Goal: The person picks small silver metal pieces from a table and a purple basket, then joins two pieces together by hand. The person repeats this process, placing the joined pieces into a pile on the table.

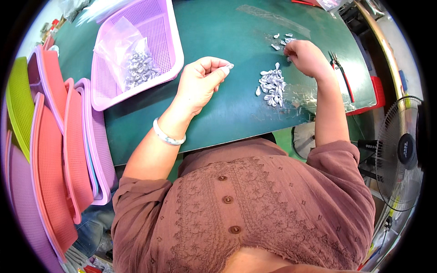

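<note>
Pinched at its narrow end in the left hand (200,82), one small silvery piece (230,66) is judged light, stiff and slippery, while the right hand (306,57) is closed over loose pieces (282,41) on the counter (227,32).

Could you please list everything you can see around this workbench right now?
Table: one, dark green, centre.
Small pieces: a heap, silvery, on the table's right part; a few more beyond it.
Basket: one, lilac, top left on the table.
Bag: one, clear, holding silvery pieces, in the basket.
Stacked baskets: several, pink, lilac and green, left edge.
Pliers: one, red-handled, right of the table.
Fan: one, dark, far right.
Bracelet: one, pale, left wrist.
Left hand: pinching one silvery piece.
Right hand: fingers on the farther pieces.
</note>
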Demonstrator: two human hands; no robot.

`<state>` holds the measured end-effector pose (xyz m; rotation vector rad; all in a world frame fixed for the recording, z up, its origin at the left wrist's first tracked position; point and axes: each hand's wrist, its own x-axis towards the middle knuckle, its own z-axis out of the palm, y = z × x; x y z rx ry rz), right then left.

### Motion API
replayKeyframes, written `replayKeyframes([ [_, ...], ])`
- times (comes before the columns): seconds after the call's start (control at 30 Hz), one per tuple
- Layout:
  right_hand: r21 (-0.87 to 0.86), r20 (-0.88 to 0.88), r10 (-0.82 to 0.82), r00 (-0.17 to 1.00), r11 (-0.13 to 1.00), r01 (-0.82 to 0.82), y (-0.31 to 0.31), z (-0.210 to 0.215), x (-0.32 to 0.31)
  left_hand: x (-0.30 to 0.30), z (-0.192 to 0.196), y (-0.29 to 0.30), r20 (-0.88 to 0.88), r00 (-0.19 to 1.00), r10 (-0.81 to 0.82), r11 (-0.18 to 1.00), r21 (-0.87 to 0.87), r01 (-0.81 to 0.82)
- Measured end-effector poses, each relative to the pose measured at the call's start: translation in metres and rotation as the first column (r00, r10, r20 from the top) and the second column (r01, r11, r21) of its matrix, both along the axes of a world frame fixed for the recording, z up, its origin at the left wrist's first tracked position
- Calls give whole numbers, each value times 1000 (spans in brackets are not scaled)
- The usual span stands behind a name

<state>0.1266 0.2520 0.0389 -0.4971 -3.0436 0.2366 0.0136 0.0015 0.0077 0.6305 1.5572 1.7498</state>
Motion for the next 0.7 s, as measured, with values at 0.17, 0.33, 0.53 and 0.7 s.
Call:
replayKeyframes([
  [0.17,264,8,41,999,964,-42,-4,0,16,2,-2,0,-85,996,2,1000,12,-1],
  [0.33,-102,-283,330,900,923,-371,-57,14,-5,0,-8,0,-217,976,-7,1000,11,10],
  [0.53,-211,-446,452,772,786,-582,-99,15,-33,-3,-6,-1,-225,974,19,1000,13,-16],
  [0.7,-389,-459,363,811,739,-551,-94,9,-43,-2,3,-4,-99,995,26,999,40,-23],
])
